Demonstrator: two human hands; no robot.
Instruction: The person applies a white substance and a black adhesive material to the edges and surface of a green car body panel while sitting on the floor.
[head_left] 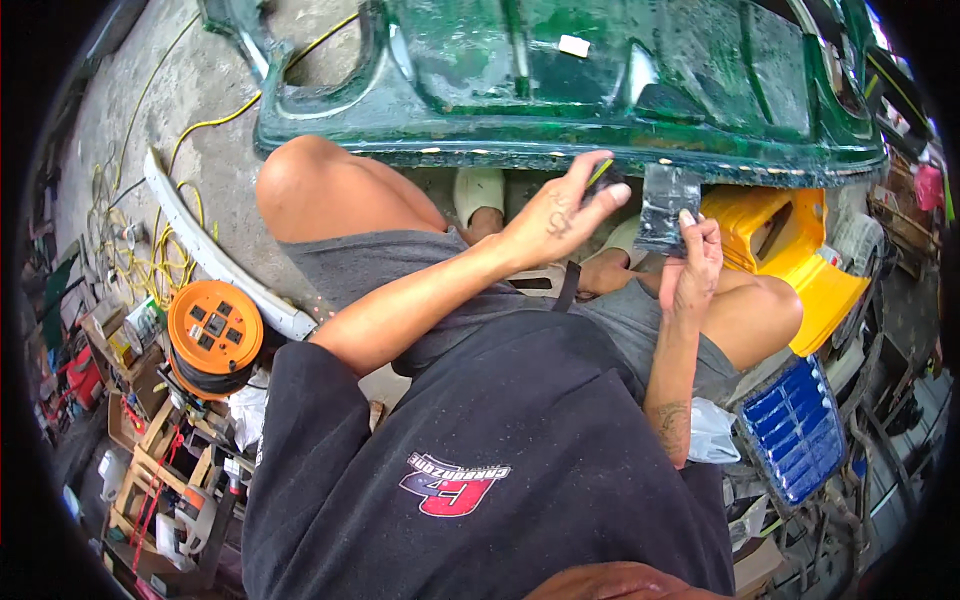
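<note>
My left hand (560,215) is closed round a small black thing with a yellow-green strip (602,180), held between thumb and fingers; its kind I cannot make out. My right hand (695,262) pinches a dark, flat rectangular piece (664,228) near its lower right edge, thumb on its face. The upper end of that piece reaches the near edge of a large glossy green moulded panel (560,108), which lies across in front of my knees. A gap separates the left hand's thing from the flat piece.
A small white block (574,46) lies on the green panel. At right stand a yellow plastic stool-like piece (828,298) and a blue ribbed panel (793,430). At left are an orange cable reel (228,322), a curved white strip (205,258), yellow cable (222,117) and cluttered wooden crates (160,450).
</note>
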